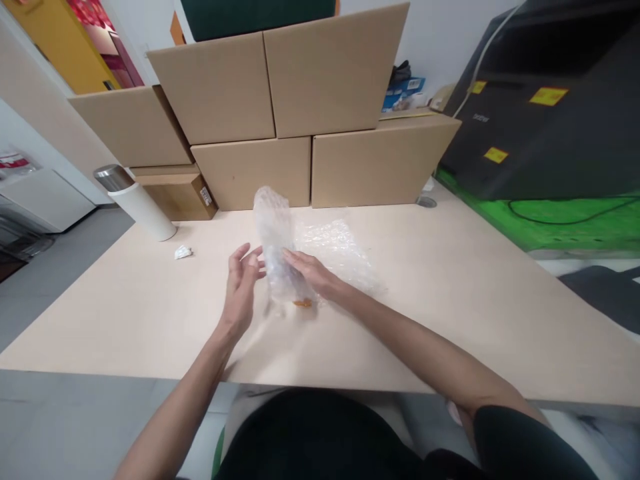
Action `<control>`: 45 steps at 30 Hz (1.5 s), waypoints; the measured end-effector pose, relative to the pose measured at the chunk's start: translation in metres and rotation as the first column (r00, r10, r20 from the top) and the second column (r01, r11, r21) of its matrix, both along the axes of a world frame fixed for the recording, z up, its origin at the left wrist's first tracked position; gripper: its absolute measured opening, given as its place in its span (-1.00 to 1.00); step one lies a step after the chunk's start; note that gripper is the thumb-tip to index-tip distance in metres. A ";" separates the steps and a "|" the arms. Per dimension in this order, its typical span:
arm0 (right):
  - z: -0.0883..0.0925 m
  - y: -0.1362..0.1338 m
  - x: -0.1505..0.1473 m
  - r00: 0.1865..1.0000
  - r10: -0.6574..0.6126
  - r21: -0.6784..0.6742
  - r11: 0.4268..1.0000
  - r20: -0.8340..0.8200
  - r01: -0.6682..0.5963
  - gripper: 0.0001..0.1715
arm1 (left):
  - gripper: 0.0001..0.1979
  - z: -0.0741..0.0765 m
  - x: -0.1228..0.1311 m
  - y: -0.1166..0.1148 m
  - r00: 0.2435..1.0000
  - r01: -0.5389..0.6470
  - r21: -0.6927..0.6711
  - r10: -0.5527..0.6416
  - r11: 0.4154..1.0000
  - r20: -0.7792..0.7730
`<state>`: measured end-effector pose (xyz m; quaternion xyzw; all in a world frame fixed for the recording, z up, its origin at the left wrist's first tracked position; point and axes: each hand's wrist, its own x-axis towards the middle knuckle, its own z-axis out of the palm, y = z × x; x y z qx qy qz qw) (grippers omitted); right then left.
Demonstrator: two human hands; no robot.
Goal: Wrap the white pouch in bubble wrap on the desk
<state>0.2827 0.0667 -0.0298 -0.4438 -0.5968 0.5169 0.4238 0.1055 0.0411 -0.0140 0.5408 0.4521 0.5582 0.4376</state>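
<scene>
A bundle of clear bubble wrap (277,243) stands tilted above the middle of the table, with a small orange bit (303,303) showing at its lower end. What lies inside is blurred by the plastic. My right hand (313,272) grips the bundle from the right side. On the left, my left hand (243,277) has its fingers apart, with the tips close to the wrap; whether they touch it I cannot tell. Behind my right hand, a clear sheet of bubble wrap (340,247) lies spread on the table.
Stacked cardboard boxes (250,173) line the table's back edge. A white bottle with a metal cap (145,210) stands at the left, near a crumpled white scrap (183,252). A small clear round object (427,201) sits at the back right, before a large black case (540,133).
</scene>
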 end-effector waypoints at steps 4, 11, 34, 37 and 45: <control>-0.002 -0.001 0.028 0.961 -0.062 -0.183 0.983 -0.268 0.012 -0.48 | -0.56 0.001 0.046 0.007 0.957 0.251 0.137 -0.224 0.958 -0.185; -0.018 -0.002 0.107 0.851 -0.516 0.111 0.855 0.097 0.506 -0.65 | -0.47 -0.019 0.105 0.025 0.606 0.470 0.084 -0.252 0.879 -0.754; 0.014 0.010 0.097 0.964 -0.209 -0.242 0.956 -0.165 0.165 -0.47 | -0.47 0.001 0.079 0.049 0.535 0.419 0.211 -0.053 0.883 -0.843; 0.033 -0.026 0.102 0.969 0.077 -0.187 0.975 -0.236 -0.123 -0.54 | -0.42 0.024 0.046 0.054 0.636 0.455 0.150 -0.202 0.878 -0.745; 0.044 -0.038 0.087 0.906 -0.052 -0.172 0.985 -0.419 -0.023 -0.54 | -0.10 0.013 0.041 0.026 0.583 0.794 -0.141 -0.676 0.591 0.451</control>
